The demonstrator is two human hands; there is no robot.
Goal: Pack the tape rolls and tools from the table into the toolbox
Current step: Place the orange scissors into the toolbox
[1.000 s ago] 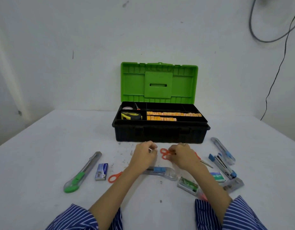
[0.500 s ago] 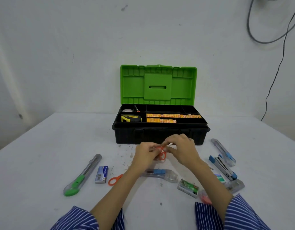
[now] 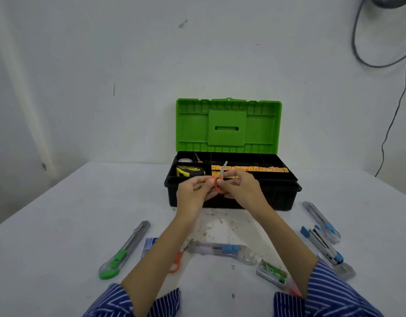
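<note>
A black toolbox (image 3: 277,197) with a raised green lid (image 3: 228,124) stands at mid-table. Its tray holds a yellow tape measure (image 3: 190,171), a tape roll (image 3: 185,160) and a strip of orange pieces (image 3: 261,169). My left hand (image 3: 193,193) and my right hand (image 3: 241,191) meet just in front of the box. Together they hold small orange-handled scissors (image 3: 219,187), blades pointing up over the tray's front edge.
On the table lie a green utility knife (image 3: 125,249), a blue staple box (image 3: 149,244), a second pair of orange scissors (image 3: 175,263), a clear blue cutter (image 3: 222,249), a green staple box (image 3: 273,274), a blue stapler (image 3: 321,244) and another cutter (image 3: 321,221).
Both hands picked the orange scissors up off the table and raised them toward the toolbox's front edge, blades now upright.
</note>
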